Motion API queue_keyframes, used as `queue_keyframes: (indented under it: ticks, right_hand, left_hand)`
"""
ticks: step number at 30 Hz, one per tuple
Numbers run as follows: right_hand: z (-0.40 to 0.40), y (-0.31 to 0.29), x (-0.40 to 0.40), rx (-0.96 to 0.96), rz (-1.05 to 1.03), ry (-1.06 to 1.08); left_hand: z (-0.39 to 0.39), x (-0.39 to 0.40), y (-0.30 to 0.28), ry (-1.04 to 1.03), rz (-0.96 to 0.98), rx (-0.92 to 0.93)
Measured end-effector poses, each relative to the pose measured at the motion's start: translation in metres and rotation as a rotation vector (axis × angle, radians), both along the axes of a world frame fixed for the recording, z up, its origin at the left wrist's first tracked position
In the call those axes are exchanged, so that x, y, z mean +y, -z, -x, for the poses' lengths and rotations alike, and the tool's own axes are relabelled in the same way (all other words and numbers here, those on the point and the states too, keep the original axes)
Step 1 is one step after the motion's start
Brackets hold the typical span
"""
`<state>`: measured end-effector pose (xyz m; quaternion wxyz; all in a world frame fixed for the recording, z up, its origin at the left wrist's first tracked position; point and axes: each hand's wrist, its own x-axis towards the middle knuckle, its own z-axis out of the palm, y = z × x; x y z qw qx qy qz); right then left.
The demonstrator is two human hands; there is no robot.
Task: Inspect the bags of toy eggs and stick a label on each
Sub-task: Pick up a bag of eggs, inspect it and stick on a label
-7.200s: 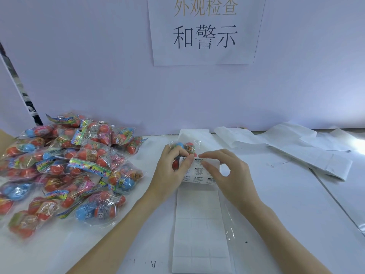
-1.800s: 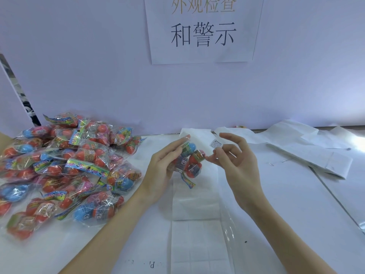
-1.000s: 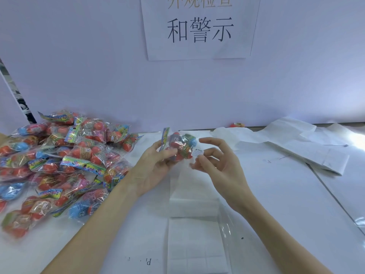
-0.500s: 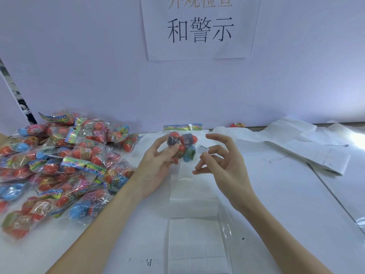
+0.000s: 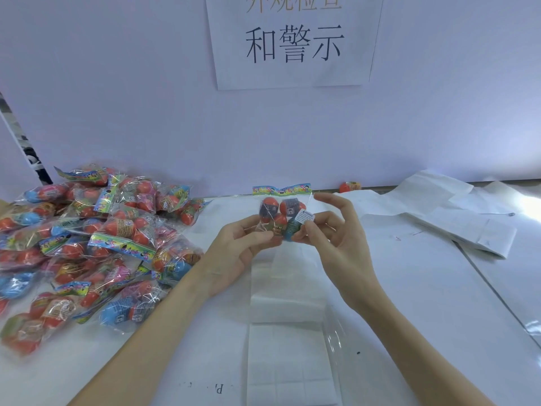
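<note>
White table [image 5: 424,288]: bag [image 5: 279,213] pinched between both hands' fingertips [image 5: 306,228]

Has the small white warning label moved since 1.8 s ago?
Yes. The small white warning label, pinched by the right hand, now touches the held clear bag of toy eggs, judged against the table.

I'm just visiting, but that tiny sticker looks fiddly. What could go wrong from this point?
The warning label sits at the right hand's fingertips, against a crinkly bag bulging over round eggs, so it might go on creased or crooked. The left hand grips the bag only by its lower edge, above the table, so it could twist or slip under pressure. The pile of bags nearby might get mixed with finished ones.
</note>
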<state>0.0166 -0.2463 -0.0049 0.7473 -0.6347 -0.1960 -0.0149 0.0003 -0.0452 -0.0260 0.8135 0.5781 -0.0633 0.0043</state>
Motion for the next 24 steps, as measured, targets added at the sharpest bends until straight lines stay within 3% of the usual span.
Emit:
queue_keyframes:
  ticks: [3,6,9,16,24]
  right_hand:
    - [0.001,0.0,0.002,-0.031,0.035,-0.024]
    - [0.003,0.002,0.006,-0.033,0.039,-0.065]
    - [0.001,0.004,0.007,0.006,0.01,-0.015]
    - [0.002,0.013,0.004,-0.205,0.297,0.014]
    - [0.001,0.016,0.005,-0.239,0.35,0.008]
  left_hand:
    - [0.0,-0.007,0.0,-0.049,0.003,0.011]
    - [0.0,-0.013,0.006,-0.197,-0.13,-0.007]
    - [-0.001,-0.012,0.009,-0.242,-0.094,-0.023]
    - [0.0,-0.01,0.009,-0.149,-0.181,-0.11]
    - [0.001,-0.01,0.005,-0.062,-0.052,0.009]
